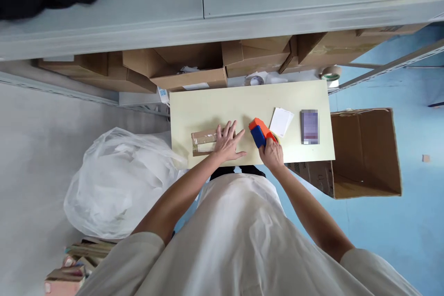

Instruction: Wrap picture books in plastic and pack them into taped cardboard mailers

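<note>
A long cardboard package with shiny tape across it lies flat at the left of the pale table. My left hand rests on its right end, fingers spread. To the right, my right hand is wrapped round the handle of an orange and blue tape dispenser, just above or on the tabletop; which one I cannot tell. White cards lie just beyond the dispenser. Further right sits a purple-grey item, its surface blurred out.
The table stands below a grey shelf. Open cardboard boxes and tape rolls line its far side. At the right is a large open carton; a plastic bag of white material fills the floor at left.
</note>
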The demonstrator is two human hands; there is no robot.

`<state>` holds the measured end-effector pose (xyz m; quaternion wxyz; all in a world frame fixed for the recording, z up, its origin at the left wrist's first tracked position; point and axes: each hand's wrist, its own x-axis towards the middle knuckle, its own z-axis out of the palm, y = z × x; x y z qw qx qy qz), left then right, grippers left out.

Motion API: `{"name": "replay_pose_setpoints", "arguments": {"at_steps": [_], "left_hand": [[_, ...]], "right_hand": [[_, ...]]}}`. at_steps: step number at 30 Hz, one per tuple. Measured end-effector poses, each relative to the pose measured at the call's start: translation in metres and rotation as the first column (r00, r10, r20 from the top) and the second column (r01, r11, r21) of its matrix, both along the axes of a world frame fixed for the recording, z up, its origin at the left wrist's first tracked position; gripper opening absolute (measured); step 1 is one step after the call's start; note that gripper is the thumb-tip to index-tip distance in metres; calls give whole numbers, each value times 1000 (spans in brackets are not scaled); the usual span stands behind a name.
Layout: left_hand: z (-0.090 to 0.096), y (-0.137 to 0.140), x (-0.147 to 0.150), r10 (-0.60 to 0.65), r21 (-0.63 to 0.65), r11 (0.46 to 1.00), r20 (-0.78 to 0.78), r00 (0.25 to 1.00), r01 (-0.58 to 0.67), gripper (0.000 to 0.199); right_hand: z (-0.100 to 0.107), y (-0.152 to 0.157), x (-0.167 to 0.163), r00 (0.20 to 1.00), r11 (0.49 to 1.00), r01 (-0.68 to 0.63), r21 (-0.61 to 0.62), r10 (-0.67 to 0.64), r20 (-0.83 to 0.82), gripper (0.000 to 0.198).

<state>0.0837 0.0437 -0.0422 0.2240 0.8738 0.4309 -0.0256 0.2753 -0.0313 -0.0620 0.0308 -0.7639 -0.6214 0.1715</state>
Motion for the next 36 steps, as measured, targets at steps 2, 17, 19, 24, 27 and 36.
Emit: {"name": "replay_pose_setpoints", "arguments": {"at_steps": [2, 17, 19, 24, 27, 36], "left_hand": [[2, 0, -4, -6, -5, 1000, 54, 999, 6, 96], [-35, -45, -154, 703, -576, 679, 335, 627, -454, 90], [-31, -42, -145, 720, -606, 668, 378, 582, -433, 80], [-24, -15, -136, 739, -532, 666, 382, 554, -522, 50], [-29, 3, -133, 752, -490, 647, 287, 593, -584, 40], [-23, 16, -133, 588, -209, 809, 291, 755, -550, 69]], "right_hand": [[-18, -16, -5, 999, 999, 26, -19, -26, -20, 38], [-10, -7, -73, 877, 989, -94, 112, 136, -461, 71], [-8, 9, -85, 820, 996, -37, 76, 74, -568, 63], [7, 43, -87, 781, 980, 186, -64, -187, -597, 47], [17, 56, -89, 776, 966, 201, -163, -259, -575, 43], [18, 4, -64, 841, 976, 219, -6, -191, -507, 48]]}}
